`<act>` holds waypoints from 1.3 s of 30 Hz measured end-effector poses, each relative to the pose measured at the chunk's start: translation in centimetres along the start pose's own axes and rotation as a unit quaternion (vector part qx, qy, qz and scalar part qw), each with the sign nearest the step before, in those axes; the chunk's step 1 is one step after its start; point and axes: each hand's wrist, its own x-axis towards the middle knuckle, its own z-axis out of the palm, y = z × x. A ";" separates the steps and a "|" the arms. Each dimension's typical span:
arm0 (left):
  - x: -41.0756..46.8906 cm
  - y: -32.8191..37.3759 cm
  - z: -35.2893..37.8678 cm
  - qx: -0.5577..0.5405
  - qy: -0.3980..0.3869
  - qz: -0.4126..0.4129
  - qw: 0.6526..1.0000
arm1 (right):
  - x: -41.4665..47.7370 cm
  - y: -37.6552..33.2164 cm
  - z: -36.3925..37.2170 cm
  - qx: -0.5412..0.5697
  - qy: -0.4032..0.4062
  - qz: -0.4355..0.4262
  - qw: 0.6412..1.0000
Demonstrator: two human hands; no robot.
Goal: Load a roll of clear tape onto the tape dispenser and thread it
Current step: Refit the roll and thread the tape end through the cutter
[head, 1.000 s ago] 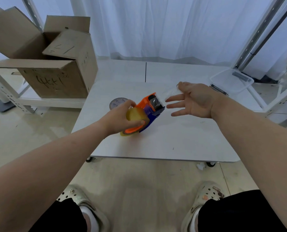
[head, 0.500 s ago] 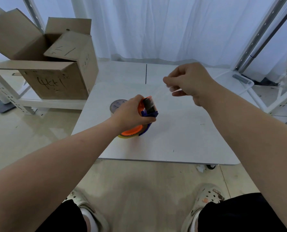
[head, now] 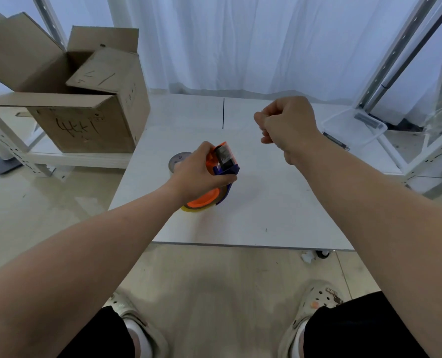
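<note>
Tape dispenser, orange and blue, is low over the left half of the counter. We cannot tell whether it rests on the surface. Its orange side plate faces up toward us, and its dark head end points away. A yellowish tape roll is on the dispenser; only its near edge shows under the orange plate.

Left hand grips the dispenser from the left, fingers wrapped over its body.

Right hand hangs beyond and to the right of the dispenser, well apart from it. Its fingers are curled in tight, thumb against forefinger. We cannot tell whether anything is pinched in it.

Just left of the dispenser we note a flat grey round thing, half hidden by the left hand. Farther left and beyond stands an open cardboard box with handwriting on its front, on a low white shelf. Far right of the dispenser is a clear plastic tray. Beyond the dispenser hangs a white curtain. On our side of it are pale floor and two clogs.
</note>
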 end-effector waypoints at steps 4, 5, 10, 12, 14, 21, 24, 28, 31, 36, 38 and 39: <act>0.1 0.3 -0.3 -0.001 -0.011 0.009 1.000 | 0.1 -0.2 -0.3 0.009 -0.001 0.007 1.000; 0.1 0.3 -0.2 -0.002 -0.013 0.008 1.000 | 0.0 -0.4 -0.3 0.009 -0.002 0.003 1.000; 0.3 -0.7 -0.7 0.007 -0.007 -0.010 1.000 | 0.1 -0.7 -0.7 0.015 0.001 -0.015 1.000; 0.1 -1.1 -0.7 0.007 -0.011 -0.013 1.000 | 0.1 -0.5 -0.7 0.005 -0.005 -0.015 1.000; -0.1 -1.2 -0.7 0.006 -0.020 -0.015 1.000 | 0.3 -0.4 -0.9 0.015 -0.003 -0.003 1.000; -0.2 -0.7 -1.1 0.011 -0.027 -0.008 1.000 | 0.5 -0.1 -1.7 0.059 -0.001 0.023 0.998; -0.3 -0.5 -0.8 0.027 -0.027 0.001 0.999 | 0.4 -0.1 -2.0 0.062 -0.002 0.031 0.998; -0.3 -0.3 -0.6 0.034 -0.027 0.007 0.999 | 0.3 -0.4 -2.1 0.066 -0.005 0.015 0.998; -0.1 0.1 -0.8 0.006 -0.025 0.011 1.000 | 0.7 0.1 -2.9 0.109 -0.022 0.064 0.992; 0.2 1.9 -1.0 -0.106 -0.041 0.030 0.993 | 1.4 4.0 -4.1 0.152 -0.072 0.206 0.964; 0.3 2.3 -1.0 -0.094 -0.045 0.038 0.994 | 1.5 5.5 -3.8 0.170 -0.087 0.255 0.948; 0.4 2.4 -1.0 -0.082 -0.042 0.040 0.995 | 1.4 6.1 -3.6 0.179 -0.095 0.274 0.940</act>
